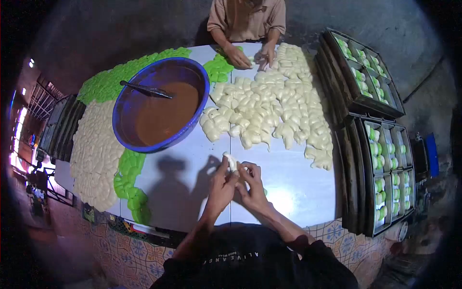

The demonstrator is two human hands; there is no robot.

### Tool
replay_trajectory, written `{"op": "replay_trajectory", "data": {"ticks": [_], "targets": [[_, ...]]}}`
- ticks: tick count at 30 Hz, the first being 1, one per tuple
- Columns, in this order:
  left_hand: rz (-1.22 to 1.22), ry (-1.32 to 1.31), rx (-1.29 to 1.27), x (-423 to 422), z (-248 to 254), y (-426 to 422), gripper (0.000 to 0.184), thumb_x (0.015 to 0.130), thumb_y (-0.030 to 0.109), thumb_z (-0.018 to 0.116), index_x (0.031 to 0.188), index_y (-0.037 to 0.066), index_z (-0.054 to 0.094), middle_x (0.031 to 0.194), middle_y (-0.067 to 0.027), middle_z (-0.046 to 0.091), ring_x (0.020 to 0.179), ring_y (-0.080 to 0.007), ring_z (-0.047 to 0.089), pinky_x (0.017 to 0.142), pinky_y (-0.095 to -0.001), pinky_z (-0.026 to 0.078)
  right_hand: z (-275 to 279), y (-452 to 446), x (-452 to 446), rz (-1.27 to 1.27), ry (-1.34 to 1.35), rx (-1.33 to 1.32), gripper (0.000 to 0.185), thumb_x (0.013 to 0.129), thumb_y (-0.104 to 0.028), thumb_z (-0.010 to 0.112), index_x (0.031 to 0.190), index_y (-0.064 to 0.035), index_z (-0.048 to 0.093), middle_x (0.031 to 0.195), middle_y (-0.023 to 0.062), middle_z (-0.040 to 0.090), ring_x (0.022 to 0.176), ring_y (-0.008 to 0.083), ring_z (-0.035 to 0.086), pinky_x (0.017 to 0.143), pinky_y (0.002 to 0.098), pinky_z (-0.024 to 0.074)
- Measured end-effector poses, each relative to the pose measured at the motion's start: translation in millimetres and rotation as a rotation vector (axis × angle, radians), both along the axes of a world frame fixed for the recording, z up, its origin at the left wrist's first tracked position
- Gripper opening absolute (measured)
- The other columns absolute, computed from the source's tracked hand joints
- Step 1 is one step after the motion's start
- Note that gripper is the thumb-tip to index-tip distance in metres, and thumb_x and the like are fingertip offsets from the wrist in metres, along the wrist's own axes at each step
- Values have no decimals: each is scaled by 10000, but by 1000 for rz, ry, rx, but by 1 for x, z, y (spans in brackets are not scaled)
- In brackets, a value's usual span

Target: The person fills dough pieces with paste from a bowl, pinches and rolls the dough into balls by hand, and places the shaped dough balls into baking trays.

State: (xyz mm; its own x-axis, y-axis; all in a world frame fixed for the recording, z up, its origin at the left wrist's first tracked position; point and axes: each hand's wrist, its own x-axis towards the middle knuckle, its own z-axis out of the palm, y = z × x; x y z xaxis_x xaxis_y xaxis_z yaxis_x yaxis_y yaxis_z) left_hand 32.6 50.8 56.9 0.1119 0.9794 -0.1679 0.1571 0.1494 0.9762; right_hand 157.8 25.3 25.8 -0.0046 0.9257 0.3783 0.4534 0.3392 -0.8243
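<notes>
Dough piece [231, 162] (pale and slim) between left hand [221, 187] and right hand [253, 188].

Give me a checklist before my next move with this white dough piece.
1. White dough piece held: ok, between your left hand and right hand.
2. Both hands apart from the blue bowl: ok, it stands ahead, to the left.
3. Other person's hands out of your way: ok, at the far side of the table.
4. White pieces lying separately: not ok, they crowd together.
5. Green bit by your right hand identified: cannot tell, mostly hidden.
</notes>
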Motion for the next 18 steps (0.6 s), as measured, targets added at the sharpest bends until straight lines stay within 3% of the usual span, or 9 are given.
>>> {"op": "replay_trajectory", "data": {"ticks": [2, 4, 6, 7, 8, 11, 14, 15, 18], "targets": [[-61, 82, 120, -6, -5, -6, 369, 920, 83, 603, 1251, -61, 528, 1084, -120, 589, 994, -189, 592, 839, -318, 492, -2, -5, 10, 80, -72, 6, 373, 830, -14, 579, 1202, 6, 578, 1133, 161, 483, 1023, 322, 505, 891, 355, 418], [-119, 159, 241, -6, -12, -15, 310, 897, 6, 613, 1189, -85, 566, 1040, -114, 591, 962, -183, 605, 813, -307, 521, -10, -5, 15, 82, 40, 101, 329, 805, 32, 601, 1133, 2, 589, 1121, 147, 497, 1019, 276, 526, 873, 341, 444], [-99, -285, 117, 0, -12, -24, 313, 911, 18, 596, 1211, -70, 571, 981, -81, 580, 848, -140, 619, 751, -275, 549, -8, -4, 15, -26, 719, -11, 205, 830, 62, 604, 1027, 5, 607, 1108, 122, 502, 923, 190, 556, 828, 304, 466], [-118, -266, 95, -1, -1, -29, 217, 913, 28, 601, 1090, -96, 616, 977, -81, 584, 799, -117, 608, 761, -256, 567, 2, -6, 21, -51, 754, -29, 75, 847, 29, 621, 913, 0, 597, 1071, 119, 524, 955, 173, 570, 874, 307, 469], [-123, -263, 93, -1, -1, -30, 217, 913, 28, 601, 1090, -96, 616, 977, -81, 584, 799, -117, 608, 761, -256, 567, -6, -6, 29, 75, 751, -59, 185, 811, 73, 592, 984, 14, 623, 1093, 131, 546, 1058, 208, 558, 907, 297, 461], [-50, -225, -125, 3, -6, -33, 180, 894, 127, 670, 913, -49, 638, 935, -35, 574, 752, -84, 577, 654, -227, 546, 22, -21, 26, 127, 227, 80, 166, 908, -84, 604, 1025, 16, 665, 1047, 111, 584, 919, 217, 605, 832, 301, 482], [-7, -154, -139, 11, -7, -37, 201, 886, 154, 688, 953, -10, 594, 868, -1, 569, 724, -86, 567, 603, -209, 504, 9, -32, 33, 120, 212, -39, 161, 917, -86, 596, 1012, 23, 665, 880, 84, 607, 750, 163, 613, 679, 266, 498], [-25, -128, 24, 17, -15, -37, 322, 887, 116, 675, 1120, 31, 469, 823, -7, 567, 737, -89, 563, 600, -208, 484, 5, -32, 35, 84, 226, -170, 209, 912, -89, 609, 1089, 17, 638, 754, 57, 588, 611, 104, 563, 527, 237, 460], [-117, -186, 248, 19, -24, -43, 497, 884, 31, 636, 1260, 80, 314, 852, -47, 549, 762, -96, 562, 624, -223, 498, 1, -43, 31, -90, 456, -371, 315, 911, -83, 613, 1209, 2, 562, 777, 37, 561, 547, 62, 505, 464, 214, 422]]}}
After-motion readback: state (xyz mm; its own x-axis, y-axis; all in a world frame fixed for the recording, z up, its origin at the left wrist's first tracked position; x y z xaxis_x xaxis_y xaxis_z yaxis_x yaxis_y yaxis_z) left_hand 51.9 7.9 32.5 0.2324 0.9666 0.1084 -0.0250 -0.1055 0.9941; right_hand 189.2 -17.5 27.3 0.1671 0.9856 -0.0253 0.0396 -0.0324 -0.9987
